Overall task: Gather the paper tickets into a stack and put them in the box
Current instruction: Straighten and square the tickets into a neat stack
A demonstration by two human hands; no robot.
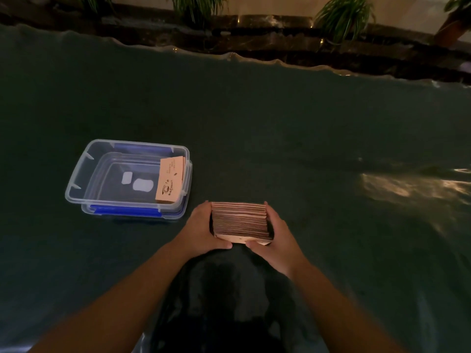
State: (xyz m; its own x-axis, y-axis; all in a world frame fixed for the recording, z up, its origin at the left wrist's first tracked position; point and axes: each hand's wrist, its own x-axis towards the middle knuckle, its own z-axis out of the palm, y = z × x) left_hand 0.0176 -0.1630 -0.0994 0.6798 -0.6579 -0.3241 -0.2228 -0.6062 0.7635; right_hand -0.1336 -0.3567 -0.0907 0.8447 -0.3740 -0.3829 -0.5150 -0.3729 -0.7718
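Observation:
A thick stack of pinkish paper tickets [240,221] stands on edge on the dark table, squeezed between both hands. My left hand [202,229] presses its left side and my right hand [276,234] presses its right side, thumbs at the near face. A clear plastic box [76,183] with blue clips sits to the left of the hands. Inside it, a small bundle of tickets [170,183] leans against the right wall, printed side up.
The table is covered by a dark green cloth [280,128] with a wavy far edge. Potted plants [341,16] and a dark ledge lie beyond it. Light glare falls on the cloth at the right.

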